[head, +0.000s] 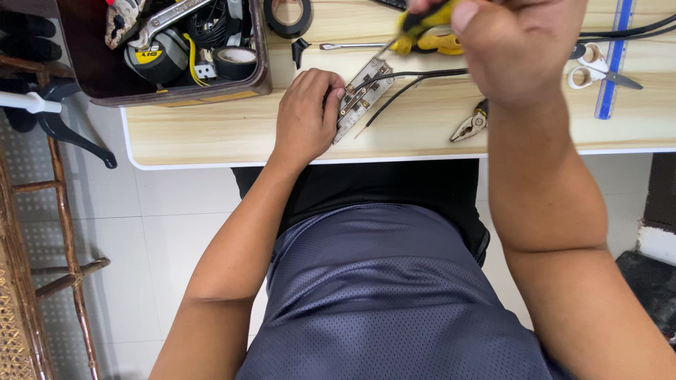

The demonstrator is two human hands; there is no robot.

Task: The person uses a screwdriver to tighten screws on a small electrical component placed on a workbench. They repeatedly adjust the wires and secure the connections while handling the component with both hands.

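Top of the right hand (517,46) cut off by the frame edge, knuckles out of sight. Clenched round a yellow-and-black screwdriver (420,22), only part of the handle and a thin shaft showing; tip down on the switch plate (362,98), exact contact point too small to make out. Left hand (306,116) pressed against the plate's left side, fingers curled onto its edge, pinning it flat on the wooden table (211,130). Plate lying slantwise, near the table's front edge, black wires (415,76) running off it to the right and vanishing behind the right hand.

Second yellow-handled tool (440,43) half hidden behind that fist. Pliers (470,125) just beside the right wrist, handles covered by the arm. Scissors (591,70) and a blue ruler (611,60) further right, ruler running out of frame at the top.

Bare tabletop in front of the left hand and out to the rounded left corner. Tiled floor to the left, a wooden chair frame (67,232) there.

Brown tray (262,67) on the table's far left corner, cropped at the top: tape measure (156,56), white tape roll (236,60), coiled black cable (208,24), a metal wrench (172,14), the rest a jumble. Black tape roll (289,15) just outside the tray.
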